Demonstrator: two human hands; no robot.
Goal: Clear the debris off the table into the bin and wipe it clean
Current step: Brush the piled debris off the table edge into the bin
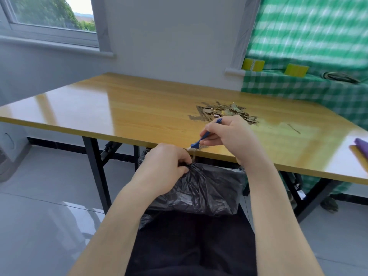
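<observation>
"Right of centre in the frame, the debris lies as a loose heap of dry leaf scraps and flakes on the table, a little back from the near edge," says the first observer. "A few crumbs sit right at that edge, by the bristles of a brush."

"And the hands?" asks the second.

"The right hand has its fingers curled round the blue handle of the small brush, bristles down at the near edge. The left hand, at lower centre, pinches the bunched rim of the black bin liner and holds it just under the table edge, below the bristles."

"How will that heap behave?"

"Light and brittle, by the look of it. It should slide easily on the glossy wood but scatter or crumble under a hard stroke, so short, gentle pulls towards the liner seem wiser than grabbing it. The liner is thin and floppy, and its mouth needs holding open at the rim. Whether a rigid bin stands inside it is hard to tell from this angle."

"Anything further out?"

"A thin twig lies apart, right of the heap. Purple and yellow items poke in at the right edge. Green checked fabric fills the upper right, a window the upper left."
</observation>
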